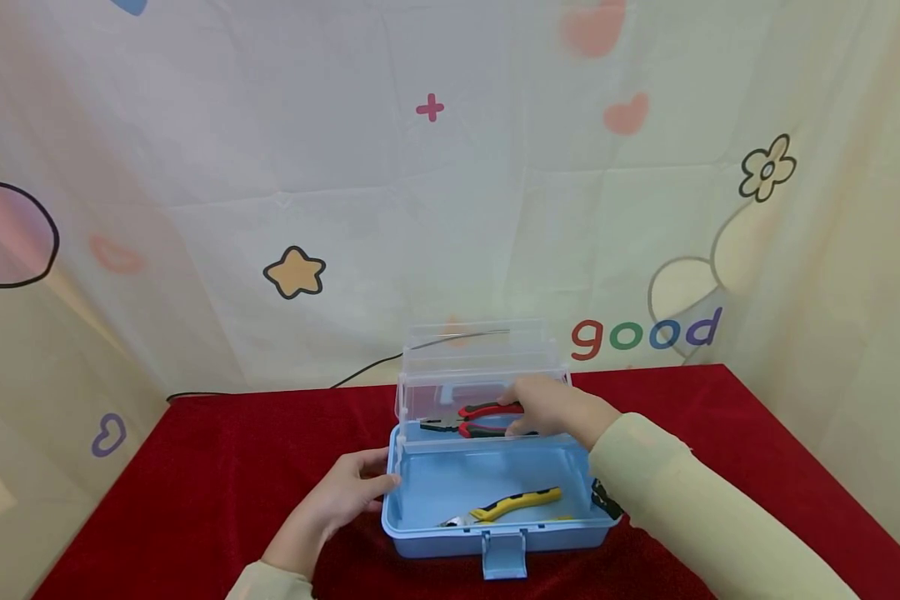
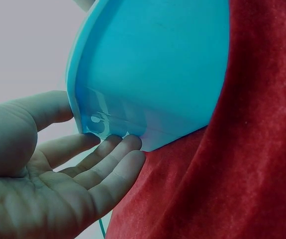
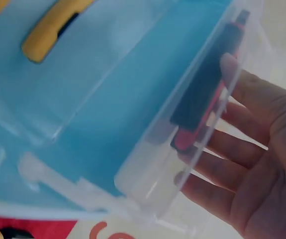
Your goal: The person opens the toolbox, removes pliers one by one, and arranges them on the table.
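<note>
A light blue toolbox stands unlidded, its clear tray raised at the back. My left hand grips the box's left side, thumb over the rim and fingers against the outer wall. My right hand holds pliers with red and black handles by the handle ends, at the clear tray; their jaws point left. In the right wrist view the thumb lies on a dark grip, the other fingers partly behind clear plastic. Yellow-and-black-handled pliers lie in the box near its front.
A clear lid stands raised behind the box. The front latch hangs down. A black tool shows at the box's right side, partly behind the right sleeve. Red cloth covers the table; a printed curtain hangs behind.
</note>
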The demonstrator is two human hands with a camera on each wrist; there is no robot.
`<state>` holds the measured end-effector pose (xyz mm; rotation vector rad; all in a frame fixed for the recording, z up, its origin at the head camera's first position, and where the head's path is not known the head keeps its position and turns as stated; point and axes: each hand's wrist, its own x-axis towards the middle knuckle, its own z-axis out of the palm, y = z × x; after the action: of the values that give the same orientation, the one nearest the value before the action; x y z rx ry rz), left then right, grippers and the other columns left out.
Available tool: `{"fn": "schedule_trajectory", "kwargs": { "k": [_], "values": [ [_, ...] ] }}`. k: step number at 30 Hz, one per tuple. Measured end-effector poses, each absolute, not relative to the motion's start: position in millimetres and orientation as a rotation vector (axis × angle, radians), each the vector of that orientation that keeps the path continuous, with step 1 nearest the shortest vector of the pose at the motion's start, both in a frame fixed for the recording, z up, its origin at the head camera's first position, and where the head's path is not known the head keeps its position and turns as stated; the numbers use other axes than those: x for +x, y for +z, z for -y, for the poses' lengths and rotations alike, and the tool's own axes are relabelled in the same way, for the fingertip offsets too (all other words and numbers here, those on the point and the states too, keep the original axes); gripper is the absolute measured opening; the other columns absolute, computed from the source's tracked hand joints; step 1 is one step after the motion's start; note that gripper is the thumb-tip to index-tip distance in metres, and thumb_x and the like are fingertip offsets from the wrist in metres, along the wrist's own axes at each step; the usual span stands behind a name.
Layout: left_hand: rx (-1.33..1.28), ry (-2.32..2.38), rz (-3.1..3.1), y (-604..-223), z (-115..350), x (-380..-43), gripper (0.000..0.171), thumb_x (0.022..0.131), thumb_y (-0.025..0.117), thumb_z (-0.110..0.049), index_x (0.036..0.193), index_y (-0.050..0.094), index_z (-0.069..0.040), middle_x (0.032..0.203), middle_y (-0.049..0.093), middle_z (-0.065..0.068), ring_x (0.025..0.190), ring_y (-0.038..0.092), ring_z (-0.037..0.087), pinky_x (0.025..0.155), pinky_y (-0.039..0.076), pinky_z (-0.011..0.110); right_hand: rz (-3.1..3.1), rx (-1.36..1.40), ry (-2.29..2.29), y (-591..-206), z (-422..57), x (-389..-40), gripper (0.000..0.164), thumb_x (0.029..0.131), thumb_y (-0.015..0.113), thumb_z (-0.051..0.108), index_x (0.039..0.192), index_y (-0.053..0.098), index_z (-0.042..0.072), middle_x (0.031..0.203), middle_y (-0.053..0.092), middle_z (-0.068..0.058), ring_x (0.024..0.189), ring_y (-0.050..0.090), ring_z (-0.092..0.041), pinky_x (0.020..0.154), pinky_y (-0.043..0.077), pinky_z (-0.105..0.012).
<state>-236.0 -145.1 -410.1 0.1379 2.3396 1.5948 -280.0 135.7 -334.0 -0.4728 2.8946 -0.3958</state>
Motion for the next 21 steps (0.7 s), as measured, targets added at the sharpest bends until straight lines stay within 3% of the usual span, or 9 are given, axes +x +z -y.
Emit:
{"fn": "schedule_trajectory", "kwargs": {
  "k": [4,11,21],
  "values": [
    [0.137,1.598,-2.332,-409,145,-235,0.053,0.09,0.061,-0.012,0.138,0.044,0.001,0.125,0.057,0.021,0.094,0.063,0.02,0.078,0.058,0.04,-2.848,-0.472,-0.375,-330,-143,-284,0.054,0.076,0.078,0.017,0.128,0.061,0.014,0.118,0.063,-0.008,0.1,0.056,-0.022,0.08,0.055,-0.033],
    [0.145,1.602,-2.339,-408,144,-236,0.052,0.09,0.061,-0.013,0.138,0.045,0.001,0.127,0.057,0.021,0.095,0.063,0.021,0.078,0.058,0.04,-2.828,-0.485,-0.325,-328,-146,-287,0.065,0.075,0.078,0.011,0.135,0.054,0.015,0.131,0.057,-0.012,0.117,0.051,-0.029,0.086,0.055,-0.037],
    [0.139,1.601,-2.335,-411,146,-237,0.053,0.09,0.062,-0.013,0.138,0.045,0.002,0.126,0.057,0.021,0.094,0.063,0.02,0.077,0.058,0.039,-2.837,-0.533,-0.455,-340,-156,-291,0.064,0.074,0.08,0.014,0.134,0.055,0.014,0.134,0.055,-0.01,0.122,0.05,-0.03,0.089,0.054,-0.04]
  ]
}}
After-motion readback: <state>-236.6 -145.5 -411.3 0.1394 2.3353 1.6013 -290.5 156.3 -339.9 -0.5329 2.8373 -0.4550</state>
